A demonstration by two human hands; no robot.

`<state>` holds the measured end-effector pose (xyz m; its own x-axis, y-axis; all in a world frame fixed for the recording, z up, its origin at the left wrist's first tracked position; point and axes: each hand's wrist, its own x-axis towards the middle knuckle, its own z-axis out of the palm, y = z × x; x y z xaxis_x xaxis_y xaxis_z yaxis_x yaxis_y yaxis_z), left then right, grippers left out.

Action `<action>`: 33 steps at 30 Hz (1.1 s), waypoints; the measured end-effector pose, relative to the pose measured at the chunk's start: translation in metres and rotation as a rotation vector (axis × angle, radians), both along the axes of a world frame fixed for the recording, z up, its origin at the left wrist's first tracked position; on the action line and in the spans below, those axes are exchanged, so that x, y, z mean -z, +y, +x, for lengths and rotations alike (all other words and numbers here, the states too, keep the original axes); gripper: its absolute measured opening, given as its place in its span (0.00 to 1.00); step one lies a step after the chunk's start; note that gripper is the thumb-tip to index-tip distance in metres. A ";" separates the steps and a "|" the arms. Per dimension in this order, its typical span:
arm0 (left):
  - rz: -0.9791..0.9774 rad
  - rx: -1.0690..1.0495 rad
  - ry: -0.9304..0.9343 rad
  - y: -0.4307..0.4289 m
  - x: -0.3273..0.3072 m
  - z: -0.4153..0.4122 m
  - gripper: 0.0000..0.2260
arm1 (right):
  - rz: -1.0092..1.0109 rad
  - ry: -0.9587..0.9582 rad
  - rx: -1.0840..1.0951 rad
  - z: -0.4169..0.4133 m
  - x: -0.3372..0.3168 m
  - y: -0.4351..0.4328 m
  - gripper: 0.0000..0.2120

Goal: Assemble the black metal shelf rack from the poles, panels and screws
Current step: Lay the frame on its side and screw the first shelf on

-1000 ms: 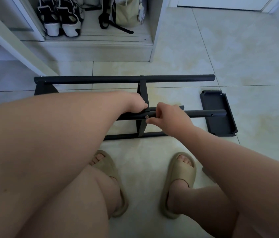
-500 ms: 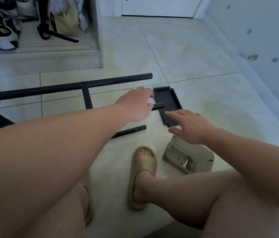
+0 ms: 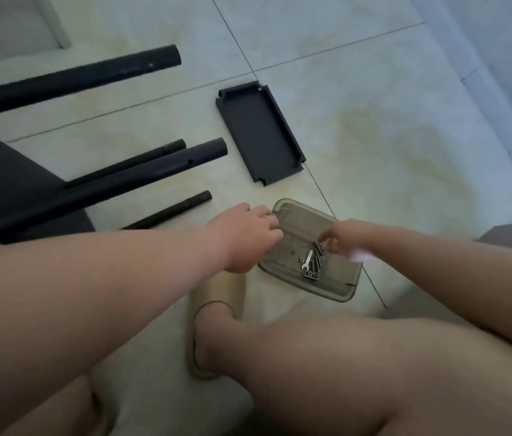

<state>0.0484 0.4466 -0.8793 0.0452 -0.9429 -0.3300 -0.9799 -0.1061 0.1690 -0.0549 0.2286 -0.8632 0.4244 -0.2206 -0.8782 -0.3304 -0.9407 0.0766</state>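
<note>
The partly built black rack (image 3: 6,177) lies on the floor at the left, its poles (image 3: 154,174) pointing right. One loose black panel (image 3: 261,133) rests flat on the tiles beyond the poles. Nearer me sits a translucent tray (image 3: 327,286) holding several screws (image 3: 317,268) and a small wrench (image 3: 307,262). My left hand (image 3: 245,237) has curled fingers on the tray's left rim. Above the screws my right hand (image 3: 343,239) points its fingertips down at the pile; it is blurred and its grip is hidden.
A thin loose pole (image 3: 166,212) lies close to my left hand. My foot in a beige slipper (image 3: 217,297) is planted just left of the tray, my knees fill the foreground. A wall (image 3: 500,58) runs along the right.
Both hands left the rack's pole and screw and swung right and down to the tray. My view turned right with them.
</note>
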 end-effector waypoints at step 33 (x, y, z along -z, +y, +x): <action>0.131 -0.449 0.525 0.026 -0.018 0.024 0.11 | 0.270 -0.513 0.257 0.029 0.032 0.020 0.05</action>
<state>0.0721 0.4731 -0.8613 0.2243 -0.8213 -0.5246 -0.6290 -0.5332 0.5657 -0.0260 0.2486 -0.8957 0.7687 -0.1708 -0.6164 -0.4804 -0.7904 -0.3800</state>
